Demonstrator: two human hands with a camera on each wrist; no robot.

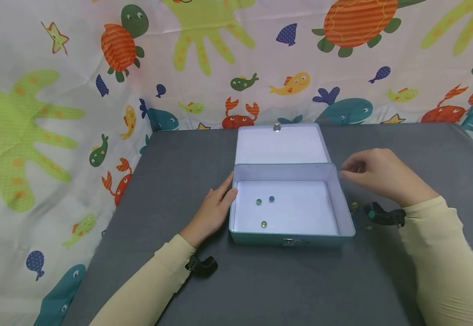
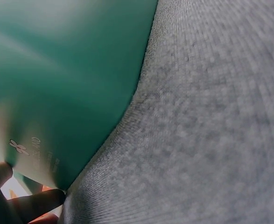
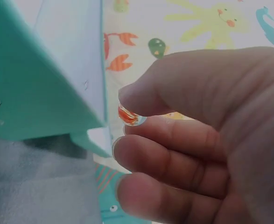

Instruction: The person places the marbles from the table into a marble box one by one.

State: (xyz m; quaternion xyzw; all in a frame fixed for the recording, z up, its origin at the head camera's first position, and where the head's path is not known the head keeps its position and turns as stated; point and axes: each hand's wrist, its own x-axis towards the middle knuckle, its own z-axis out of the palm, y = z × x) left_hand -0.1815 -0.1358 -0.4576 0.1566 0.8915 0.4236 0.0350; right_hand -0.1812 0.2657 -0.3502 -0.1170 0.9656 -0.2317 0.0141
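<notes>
A green metal box (image 1: 260, 238) with a white inside stands on the table, its lid (image 1: 281, 144) raised at the back. Three marbles lie on its floor: a green marble (image 1: 258, 202), a blue marble (image 1: 271, 199) and a yellowish one nearer the front. My left hand (image 1: 212, 210) rests against the box's left wall, fingers straight along it. Just off the right wall, my right hand (image 1: 383, 174) pinches a clear marble with an orange swirl (image 3: 130, 116) between thumb and index finger; the other fingers bend loosely below.
On the dark grey table (image 1: 301, 285), several marbles (image 1: 368, 227) lie right of the box, partly hidden by the black wrist camera (image 1: 384, 215). A curtain (image 1: 220, 54) printed with sea animals hangs behind and along the left side.
</notes>
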